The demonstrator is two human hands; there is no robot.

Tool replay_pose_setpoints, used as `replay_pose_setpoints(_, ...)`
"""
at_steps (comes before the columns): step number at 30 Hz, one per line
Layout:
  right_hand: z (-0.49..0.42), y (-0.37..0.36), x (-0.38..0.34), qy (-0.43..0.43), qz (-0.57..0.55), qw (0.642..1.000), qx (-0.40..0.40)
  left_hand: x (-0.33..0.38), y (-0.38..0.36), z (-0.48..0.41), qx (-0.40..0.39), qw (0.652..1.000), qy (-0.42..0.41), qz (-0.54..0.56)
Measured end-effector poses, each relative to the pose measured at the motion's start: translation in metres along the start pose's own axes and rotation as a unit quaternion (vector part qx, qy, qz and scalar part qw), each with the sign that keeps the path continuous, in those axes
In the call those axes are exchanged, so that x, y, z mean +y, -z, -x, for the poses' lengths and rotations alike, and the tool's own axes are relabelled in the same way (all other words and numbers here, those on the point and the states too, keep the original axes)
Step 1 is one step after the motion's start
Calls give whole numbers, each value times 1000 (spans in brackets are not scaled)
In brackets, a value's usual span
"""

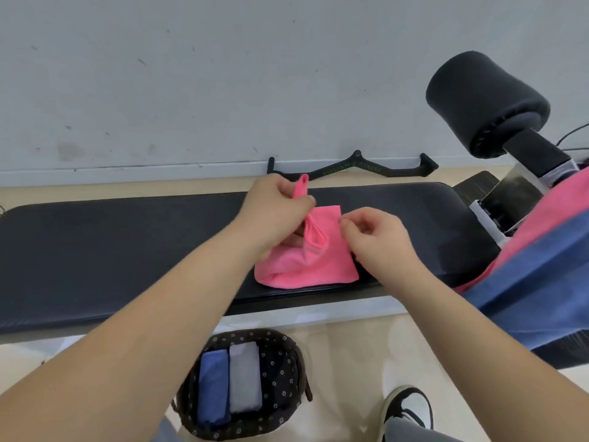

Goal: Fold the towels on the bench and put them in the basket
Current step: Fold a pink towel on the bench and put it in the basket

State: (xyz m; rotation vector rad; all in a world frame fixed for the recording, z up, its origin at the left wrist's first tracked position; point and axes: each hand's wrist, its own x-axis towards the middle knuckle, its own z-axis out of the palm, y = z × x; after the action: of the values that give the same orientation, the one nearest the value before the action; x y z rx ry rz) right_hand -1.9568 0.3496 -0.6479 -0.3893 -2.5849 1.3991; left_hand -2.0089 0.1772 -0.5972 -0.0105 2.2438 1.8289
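Scuffed grey wall (191, 74) meets beige floor (350, 362).

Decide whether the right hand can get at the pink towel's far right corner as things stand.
Probably yes. The right hand is just beside the right edge of the pink towel on the bench. Nothing lies between them, and the left hand grips a bunched part further left.

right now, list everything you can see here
bench: one, black, mid frame
pink towel: one, pink, half folded on bench
spare pink towel: one, pink, draped far right
spare blue towel: one, blue, beside it
basket: one, dark flowered, on the floor
folded blue towel: one, blue, in the basket
folded grey towel: one, grey, beside it
roller pad: one, black, upper right
pull handle: one, black, by the wall
shoe: one, black and white, bottom
left hand: one, grips the pink towel
right hand: one, pinches its right edge
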Motion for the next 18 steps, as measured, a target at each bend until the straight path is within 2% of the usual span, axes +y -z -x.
replay_pose_setpoints(3, 2, 10, 8, -99, -99, 989, -48, -11, -27, -4, -19, 998, -9, -55)
replay_pose_setpoints(7, 0, 8, 9, -100, -73, 989, -77, -25, -44, -5, -84, 991, 5, -104)
replay_pose_setpoints(11, -4, 1, 5, -79, -56, 992, -78, -25, -28, -6, -127, 989, 21, -77)
replay_pose_setpoints(13, -4, -2, 4, -65, -27, 995, -64, -28, -8, -6, -69, 987, -37, -137)
replay_pose_setpoints(15, -5, -6, 3, -53, 32, 997, -56, -33, 16, -8, 26, 957, -105, -268)
replay_pose_setpoints(16, -5, -8, 1, -49, 61, 995, -61, -35, 27, -7, 47, 937, -106, -330)
replay_pose_setpoints(18, -3, -11, -2, -44, 103, 991, -77, -40, 41, -6, 25, 919, -38, -392)
